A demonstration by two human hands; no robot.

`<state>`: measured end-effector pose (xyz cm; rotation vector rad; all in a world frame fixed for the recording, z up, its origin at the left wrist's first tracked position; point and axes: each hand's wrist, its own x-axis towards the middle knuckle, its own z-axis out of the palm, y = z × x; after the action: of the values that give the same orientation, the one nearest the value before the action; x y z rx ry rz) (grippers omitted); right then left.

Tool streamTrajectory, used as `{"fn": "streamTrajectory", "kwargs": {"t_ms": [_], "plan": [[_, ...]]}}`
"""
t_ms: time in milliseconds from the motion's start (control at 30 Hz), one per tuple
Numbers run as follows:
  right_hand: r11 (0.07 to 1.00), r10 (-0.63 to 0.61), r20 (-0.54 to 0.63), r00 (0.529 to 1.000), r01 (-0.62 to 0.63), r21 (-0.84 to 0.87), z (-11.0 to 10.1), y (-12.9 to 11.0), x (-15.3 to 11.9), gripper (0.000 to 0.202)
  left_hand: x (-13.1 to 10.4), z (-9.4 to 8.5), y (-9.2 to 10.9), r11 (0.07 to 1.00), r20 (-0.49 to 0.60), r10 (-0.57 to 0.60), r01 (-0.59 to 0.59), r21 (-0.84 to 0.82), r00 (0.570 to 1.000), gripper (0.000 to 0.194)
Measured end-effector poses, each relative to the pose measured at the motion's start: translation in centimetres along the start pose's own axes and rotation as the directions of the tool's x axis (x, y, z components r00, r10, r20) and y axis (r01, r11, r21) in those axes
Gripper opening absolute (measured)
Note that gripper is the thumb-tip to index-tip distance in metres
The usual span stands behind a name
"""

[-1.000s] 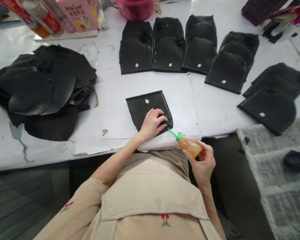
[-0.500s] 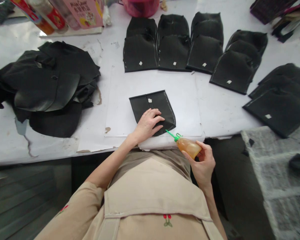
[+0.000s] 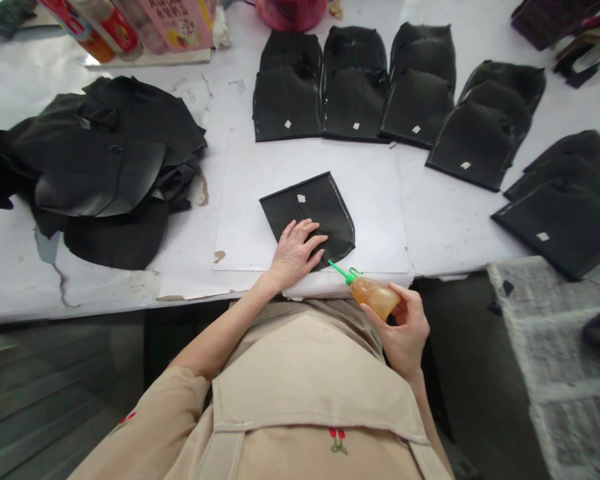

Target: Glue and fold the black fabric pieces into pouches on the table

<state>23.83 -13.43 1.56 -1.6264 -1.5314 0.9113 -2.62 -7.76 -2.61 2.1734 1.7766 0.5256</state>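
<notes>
Black leather piece with one rounded corner [image 3: 315, 203], flat on a white sheet of paper [image 3: 370, 193] at centre frame, small pale tag near its upper edge. Pinned at the lower end by the left hand [image 3: 296, 252], palm down, fingers spread and laid flat on the leather, gripping nothing. Just to the lower right, a small squeeze bottle of amber glue with a green nozzle [image 3: 373, 293], wrapped by the right hand [image 3: 403, 328], fingers curled round the body, nozzle tip aimed up-left and right at the piece's lower edge; touching or just short, couldn't tell. Along the top of the frame, a row of matching black leather pieces in overlapping stacks [image 3: 355, 87], more down the right side. At left, a loose heap of black leather cut-offs [image 3: 100, 167] on the white worktable [image 3: 20, 267]. Upper left corner, colourful cartons [image 3: 175, 23]. Bottom of frame, beige apron [image 3: 305, 400].
</notes>
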Motion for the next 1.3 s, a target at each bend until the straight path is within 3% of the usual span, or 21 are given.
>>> {"fn": "streamTrajectory", "kwargs": {"t_ms": [267, 467, 567, 867, 1300], "plan": [[1.000, -0.022, 0.012, 1.000, 0.023, -0.018, 0.2, -0.1, 0.3, 0.058, 0.4, 0.6, 0.2, 0.999, 0.007, -0.039, 0.039, -0.019, 0.999, 0.032], [1.000, -0.022, 0.015, 1.000, 0.022, 0.016, 0.0, -0.1, 0.6, 0.057, 0.4, -1.0, -3.5, 0.958, 0.106, 0.183, -0.153, -0.241, 0.977, 0.034], [1.000, -0.030, 0.019, 0.999, 0.030, 0.003, 0.1, -0.1, 0.4, 0.057, 0.2, -1.1, -4.3, 0.956, 0.099, 0.219, -0.194, -0.218, 0.971, 0.035], [1.000, -0.029, 0.036, 0.999, 0.029, -0.001, 0.7, 0.3, -0.2, 0.060, 0.1, 0.0, -3.7, 0.976, 0.042, 0.202, -0.197, -0.096, 0.979, 0.037], [0.997, -0.082, 0.091, 0.993, 0.083, -0.007, 2.0, -0.3, -0.5, 0.058, 0.2, -0.5, -2.9, 0.990, 0.106, 0.124, -0.115, -0.086, 0.987, 0.037]]}}
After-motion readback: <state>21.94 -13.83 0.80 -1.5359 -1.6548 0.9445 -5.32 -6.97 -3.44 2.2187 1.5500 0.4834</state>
